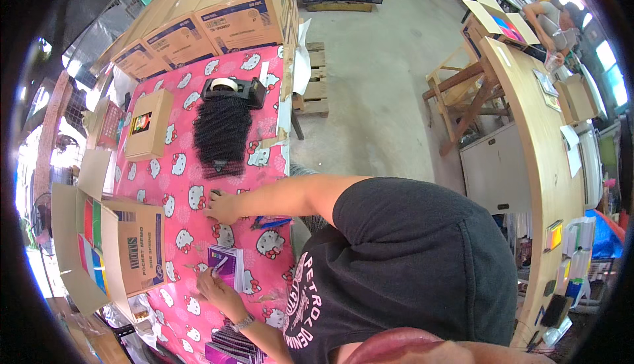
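Palm down on the pink cartoon-print tablecloth (155,185), my right hand (224,207) has its fingers curled at a small dark object (215,194), whose kind I cannot make out. Wearing a wristwatch (243,323), my left hand (216,291) is closed in a pinch beside a small stack of purple-covered memo pads (231,268). A thin pale strip shows at its fingertips, over the top cover. Close to my right forearm lie several blue pens (272,222). More purple spiral memo pads (231,349) stand in a row near my left forearm.
A heap of black spiral coils (223,129) lies by a black tape dispenser (247,90). An open carton (140,248) holds colourful pads; a small cardboard box (149,125) sits farther along. Large cartons (241,24) line the table's far end. Across the aisle, a person (551,27) works by a wooden table (528,133).
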Available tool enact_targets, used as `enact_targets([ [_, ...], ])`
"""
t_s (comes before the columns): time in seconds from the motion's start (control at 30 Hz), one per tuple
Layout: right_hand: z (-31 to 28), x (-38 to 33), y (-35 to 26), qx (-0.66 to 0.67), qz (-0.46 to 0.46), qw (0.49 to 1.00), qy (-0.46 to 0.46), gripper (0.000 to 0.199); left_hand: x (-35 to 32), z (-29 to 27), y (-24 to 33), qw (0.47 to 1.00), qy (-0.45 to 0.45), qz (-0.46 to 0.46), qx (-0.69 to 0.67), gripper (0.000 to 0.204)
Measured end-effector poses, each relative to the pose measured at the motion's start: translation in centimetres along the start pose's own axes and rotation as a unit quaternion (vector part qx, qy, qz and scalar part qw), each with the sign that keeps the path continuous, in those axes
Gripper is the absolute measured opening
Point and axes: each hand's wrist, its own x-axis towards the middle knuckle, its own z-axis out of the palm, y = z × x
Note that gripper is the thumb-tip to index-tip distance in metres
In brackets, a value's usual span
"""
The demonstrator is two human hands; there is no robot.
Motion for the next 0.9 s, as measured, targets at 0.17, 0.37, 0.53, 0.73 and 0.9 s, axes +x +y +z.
enact_targets([
  [0.17,-5.9,-0.4,-4.9,0.493,-0.161,0.832,-0.195,0.057,-1.5,0.8,-1.5,0.991,0.048,-0.077,0.102,0.038],
  [0.37,-9.4,-4.6,-6.3,0.502,-0.237,0.777,-0.298,0.05,0.1,1.9,-0.5,0.995,0.026,-0.047,0.084,0.042],
  [0.53,-9.1,-4.9,-6.3,0.607,-0.23,0.689,-0.324,0.048,-0.1,2.6,-1.7,0.994,0.074,-0.01,0.081,0.047],
  [0.73,-9.4,-5.5,-6.3,0.694,-0.245,0.593,-0.326,0.036,-0.4,2.9,-2.0,0.991,0.095,0.003,0.099,0.05],
  [0.9,-9.5,-5.6,-5.9,0.672,-0.235,0.648,-0.271,0.026,0.1,2.2,-1.3,0.996,0.057,-0.007,0.069,0.049],
])
